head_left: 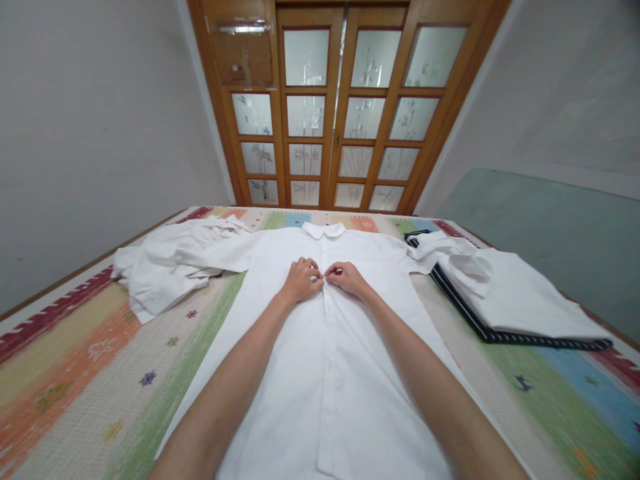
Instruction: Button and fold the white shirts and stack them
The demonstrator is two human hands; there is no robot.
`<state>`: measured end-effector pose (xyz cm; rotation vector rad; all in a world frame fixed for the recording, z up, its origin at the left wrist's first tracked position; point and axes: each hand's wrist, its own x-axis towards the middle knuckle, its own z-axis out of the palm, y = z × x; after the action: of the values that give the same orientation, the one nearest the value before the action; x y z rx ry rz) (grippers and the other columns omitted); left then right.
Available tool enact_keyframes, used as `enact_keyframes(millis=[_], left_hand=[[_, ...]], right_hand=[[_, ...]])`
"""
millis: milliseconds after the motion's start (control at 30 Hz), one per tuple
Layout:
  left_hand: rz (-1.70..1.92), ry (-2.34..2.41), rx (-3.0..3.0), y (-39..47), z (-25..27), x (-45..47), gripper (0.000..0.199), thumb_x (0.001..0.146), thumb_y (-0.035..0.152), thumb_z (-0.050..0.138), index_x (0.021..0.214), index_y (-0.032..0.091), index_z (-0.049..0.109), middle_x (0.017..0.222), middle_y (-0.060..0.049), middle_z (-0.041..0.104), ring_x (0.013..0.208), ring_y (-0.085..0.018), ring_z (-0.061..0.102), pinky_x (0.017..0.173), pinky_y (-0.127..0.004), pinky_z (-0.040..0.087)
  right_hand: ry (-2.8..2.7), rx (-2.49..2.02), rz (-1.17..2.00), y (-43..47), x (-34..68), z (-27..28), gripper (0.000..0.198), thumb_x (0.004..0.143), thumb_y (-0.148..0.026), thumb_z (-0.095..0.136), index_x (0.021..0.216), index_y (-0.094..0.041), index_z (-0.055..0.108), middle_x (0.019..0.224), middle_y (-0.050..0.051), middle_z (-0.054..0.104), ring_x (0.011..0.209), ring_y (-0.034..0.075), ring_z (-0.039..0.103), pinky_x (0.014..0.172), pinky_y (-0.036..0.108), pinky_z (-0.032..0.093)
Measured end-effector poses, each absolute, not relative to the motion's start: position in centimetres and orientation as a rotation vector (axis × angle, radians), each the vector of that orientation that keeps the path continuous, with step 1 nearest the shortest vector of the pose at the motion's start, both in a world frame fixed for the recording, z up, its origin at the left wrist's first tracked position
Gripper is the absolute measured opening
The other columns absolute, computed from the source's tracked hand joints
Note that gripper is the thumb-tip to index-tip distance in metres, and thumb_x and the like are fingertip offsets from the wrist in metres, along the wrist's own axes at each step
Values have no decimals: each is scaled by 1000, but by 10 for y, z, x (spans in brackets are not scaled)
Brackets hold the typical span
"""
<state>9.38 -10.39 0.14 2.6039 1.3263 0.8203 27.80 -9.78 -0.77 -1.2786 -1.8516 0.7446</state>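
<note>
A white collared shirt (285,373) lies face up and spread out, its collar toward the far edge and its button strip running down the middle. Both of my hands meet at this strip, below the collar. My left hand (303,279) pinches the strip from the left side, fingers curled. From the right, my right hand (346,276) pinches the cloth at the same spot, thumb and forefinger together. The fingertips almost touch, and any button between them is hidden. Farther down the strip, a small button (330,367) shows.
A crumpled white garment (165,260) lies at the left, by the shirt's sleeve. At the right, folded white cloth (525,293) rests on a dark striped cloth (545,342). A colourful striped cover (165,360) lies beneath everything. Wooden glass-paned doors (330,133) stand beyond.
</note>
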Motion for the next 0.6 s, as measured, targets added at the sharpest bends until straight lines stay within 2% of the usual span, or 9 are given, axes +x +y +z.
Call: enact_keyframes(millis=[433,600], left_hand=[[868,1208,2702,-103,-2,92,25,86,28,58,67,22,74,98,-5,66,95,-20,52,85,-37,41],[884,1195,2669,-101,-3,93,24,85,28,59,69,21,74,95,-5,66,92,-20,53,84,-37,43]], right_hand=[[-1921,-1316,663,-97,277,-7,13,69,-15,59,74,-15,71,68,1,68,63,12,56,63,22,41],[-1901,-1329,613,-99,275,-7,14,71,-16,58,77,-14,71,69,1,67,64,12,56,64,22,42]])
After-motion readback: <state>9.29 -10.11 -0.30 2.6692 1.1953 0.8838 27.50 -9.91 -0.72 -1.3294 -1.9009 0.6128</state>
